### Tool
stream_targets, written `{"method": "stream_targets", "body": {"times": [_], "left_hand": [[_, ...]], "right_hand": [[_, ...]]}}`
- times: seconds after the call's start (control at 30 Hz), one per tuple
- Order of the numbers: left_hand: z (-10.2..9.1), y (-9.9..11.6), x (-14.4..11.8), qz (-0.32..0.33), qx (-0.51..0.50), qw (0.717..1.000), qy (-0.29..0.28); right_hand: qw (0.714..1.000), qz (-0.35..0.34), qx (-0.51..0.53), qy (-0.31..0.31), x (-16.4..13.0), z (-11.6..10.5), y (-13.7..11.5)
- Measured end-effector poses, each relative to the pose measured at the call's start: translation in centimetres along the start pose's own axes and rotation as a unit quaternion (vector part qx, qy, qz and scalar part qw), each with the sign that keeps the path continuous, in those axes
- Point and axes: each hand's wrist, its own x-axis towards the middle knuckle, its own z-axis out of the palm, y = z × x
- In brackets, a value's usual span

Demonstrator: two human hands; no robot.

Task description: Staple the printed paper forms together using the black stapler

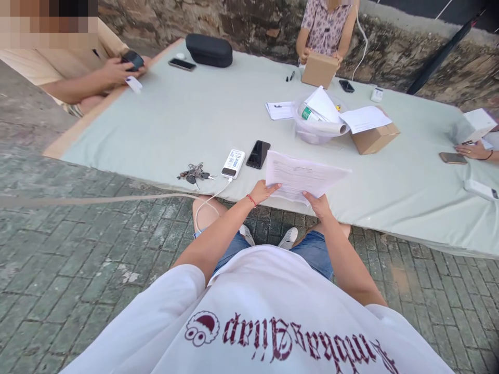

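Note:
Between my two hands a printed sheet of paper [302, 174] is held up over the near edge of the table. My left hand [263, 193] grips its lower left corner, thumb on top, with a red string around the wrist. My right hand [318, 205] pinches the bottom edge, thumb on the printed face. Just beyond my left hand lie a black smartphone [258, 154], a white power bank [233, 164] with a cable plugged in, and a bunch of keys [196, 174].
A plastic basin [307, 132] heaped with papers stands mid-table, beside a cardboard box [374, 137]. A black case [209, 50] and a phone [182, 64] lie at the far left. Other people sit around the table; one holds a cardboard box [319, 70], another a white box [477, 126].

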Motion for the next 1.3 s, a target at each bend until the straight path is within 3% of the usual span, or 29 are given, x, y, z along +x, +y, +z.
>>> {"method": "stream_targets", "body": {"times": [0.2, 0.47, 0.77, 1.03, 1.13, 1.3], "left_hand": [[-0.4, -0.6, -1.7, -0.039, -0.035, 0.999, -0.014], [0.9, -5.2, -4.7, -0.175, -0.143, 0.973, 0.050], [2.7, -6.3, -6.9, -0.113, -0.142, 0.982, 0.052], [1.9, -4.9, -8.3, -0.136, -0.143, 0.980, -0.002], [1.6, -4.9, -8.4, -0.142, -0.125, 0.982, 0.014], [1.5, -5.6, -8.2, -0.088, -0.125, 0.986, 0.071]], "right_hand": [[0.997, 0.078, 0.020, 0.010, -2.4, -0.1, 0.3], [0.990, 0.090, -0.085, 0.071, -8.0, 0.1, 4.0], [0.986, 0.146, 0.015, 0.077, -12.8, -0.2, 5.3], [0.981, 0.165, 0.067, 0.072, -14.4, -0.6, 5.8], [0.981, 0.164, 0.084, 0.061, -14.4, -0.6, 5.8], [0.986, 0.155, 0.041, 0.053, -14.5, -0.5, 6.3]]}}
